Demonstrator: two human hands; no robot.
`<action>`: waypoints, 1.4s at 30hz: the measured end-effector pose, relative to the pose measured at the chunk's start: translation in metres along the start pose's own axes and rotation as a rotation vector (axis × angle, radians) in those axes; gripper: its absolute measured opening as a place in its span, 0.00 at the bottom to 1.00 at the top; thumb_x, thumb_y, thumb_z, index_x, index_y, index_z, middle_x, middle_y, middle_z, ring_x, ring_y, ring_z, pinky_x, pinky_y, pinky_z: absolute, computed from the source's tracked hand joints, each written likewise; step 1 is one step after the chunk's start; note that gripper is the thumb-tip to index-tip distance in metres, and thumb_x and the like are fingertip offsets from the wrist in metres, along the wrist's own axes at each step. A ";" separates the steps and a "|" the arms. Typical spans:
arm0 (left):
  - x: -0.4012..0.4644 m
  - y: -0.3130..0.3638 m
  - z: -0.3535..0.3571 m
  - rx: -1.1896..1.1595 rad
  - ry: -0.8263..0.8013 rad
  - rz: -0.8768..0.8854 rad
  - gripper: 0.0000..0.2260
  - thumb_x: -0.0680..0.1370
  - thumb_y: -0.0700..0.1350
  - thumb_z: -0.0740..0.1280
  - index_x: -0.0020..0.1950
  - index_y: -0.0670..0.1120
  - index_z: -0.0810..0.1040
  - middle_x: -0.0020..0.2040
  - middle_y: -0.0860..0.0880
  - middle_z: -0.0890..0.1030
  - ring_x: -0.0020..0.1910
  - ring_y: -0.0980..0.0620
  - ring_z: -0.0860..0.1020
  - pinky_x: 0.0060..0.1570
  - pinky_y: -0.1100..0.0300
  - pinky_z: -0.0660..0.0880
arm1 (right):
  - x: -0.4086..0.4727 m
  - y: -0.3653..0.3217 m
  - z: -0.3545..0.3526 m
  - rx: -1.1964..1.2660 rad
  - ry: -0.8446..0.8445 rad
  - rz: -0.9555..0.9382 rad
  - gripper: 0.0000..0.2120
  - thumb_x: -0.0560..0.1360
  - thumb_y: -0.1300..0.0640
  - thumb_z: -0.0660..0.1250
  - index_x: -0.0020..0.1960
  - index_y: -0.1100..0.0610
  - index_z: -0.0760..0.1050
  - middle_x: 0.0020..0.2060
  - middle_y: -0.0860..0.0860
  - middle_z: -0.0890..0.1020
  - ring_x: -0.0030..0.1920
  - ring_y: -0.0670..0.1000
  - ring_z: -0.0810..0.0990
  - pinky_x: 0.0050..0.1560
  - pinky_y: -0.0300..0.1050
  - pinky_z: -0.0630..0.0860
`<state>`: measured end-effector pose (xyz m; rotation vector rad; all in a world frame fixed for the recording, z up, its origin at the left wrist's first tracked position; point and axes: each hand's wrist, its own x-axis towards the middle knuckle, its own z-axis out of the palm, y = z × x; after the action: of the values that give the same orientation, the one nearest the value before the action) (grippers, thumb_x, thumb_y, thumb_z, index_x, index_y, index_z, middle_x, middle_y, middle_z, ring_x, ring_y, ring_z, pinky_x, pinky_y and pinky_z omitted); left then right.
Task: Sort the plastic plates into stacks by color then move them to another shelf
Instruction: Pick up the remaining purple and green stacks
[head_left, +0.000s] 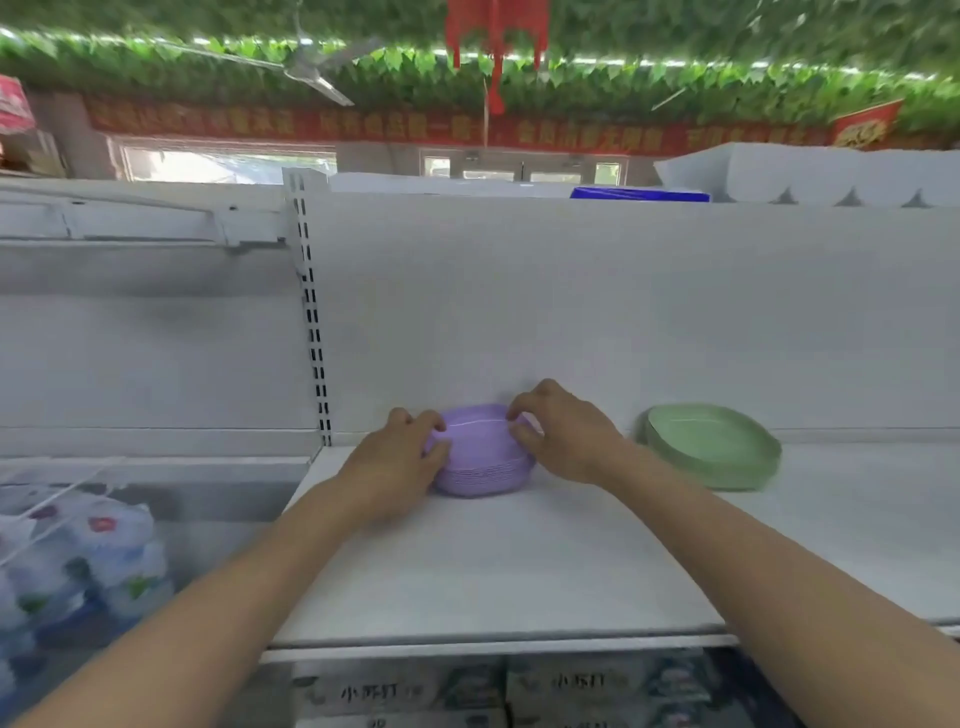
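The sorting looks largely done: a stack of purple plates (485, 457) sits near the back edge of the white shelf (519, 571), toward its left end, and a stack of green plates (714, 447) stands apart to its right, also near the back. The left hand (400, 462) and the right hand (561, 434) both curl round the purple stack's rim from either side, fingers pinching the top edge. Whether this shelf is the source or the destination cannot be told (no other plates show). The stacks' counts are unreadable, motion blur softens everything, and the packaged goods (78, 561) to the lower left are indistinct.
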<state>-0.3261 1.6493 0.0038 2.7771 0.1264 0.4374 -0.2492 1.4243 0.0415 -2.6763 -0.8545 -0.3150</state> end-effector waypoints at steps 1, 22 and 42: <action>0.002 0.000 0.004 -0.041 -0.003 -0.013 0.13 0.83 0.57 0.57 0.66 0.58 0.71 0.61 0.49 0.70 0.53 0.45 0.77 0.57 0.54 0.72 | 0.006 0.005 0.005 0.009 -0.027 -0.008 0.13 0.82 0.46 0.60 0.63 0.47 0.77 0.59 0.50 0.72 0.52 0.57 0.80 0.56 0.50 0.75; -0.153 0.020 -0.052 -0.086 0.456 -0.457 0.13 0.75 0.61 0.58 0.57 0.62 0.74 0.59 0.51 0.77 0.55 0.51 0.77 0.56 0.57 0.70 | -0.013 -0.103 0.028 0.721 -0.153 -0.503 0.17 0.75 0.64 0.66 0.62 0.53 0.80 0.61 0.50 0.82 0.61 0.51 0.79 0.61 0.40 0.71; -0.928 -0.015 -0.228 0.304 1.179 -1.481 0.08 0.76 0.42 0.69 0.52 0.54 0.79 0.55 0.50 0.77 0.53 0.53 0.75 0.46 0.63 0.65 | -0.553 -0.719 0.084 0.957 -0.917 -1.601 0.18 0.74 0.62 0.68 0.60 0.47 0.79 0.50 0.43 0.75 0.51 0.47 0.74 0.55 0.42 0.72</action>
<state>-1.2789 1.6058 -0.0595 1.4547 2.2740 1.4359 -1.1074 1.7203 -0.0385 -0.6908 -2.3661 0.8497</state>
